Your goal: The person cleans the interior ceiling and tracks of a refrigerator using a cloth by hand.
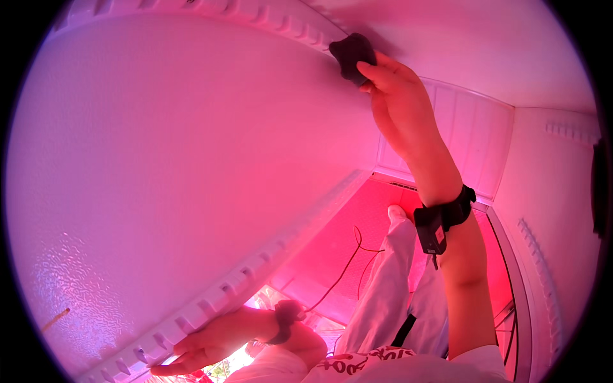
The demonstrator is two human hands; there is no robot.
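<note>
My right hand (390,79) reaches up and away, pinching a dark sponge-like pad (353,58) with wavy edges between thumb and fingers. The pad is at the far ribbed strip (287,28) of a large pale, textured panel (191,143), close to the corner with the adjoining wall (455,52). At the lower left, my left hand (215,342) lies along the panel's near ribbed edge (201,311). Its fingers are extended and apart, touching the edge. Whether any fingers curl beneath the edge is hidden.
Pink light tints the whole cabinet-like enclosure. Black strapped devices sit on my right forearm (431,230) and left wrist (287,313). A thin cable (342,275) trails from the left one over the textured floor (321,268). Ribbed rails (541,268) line the right-hand wall.
</note>
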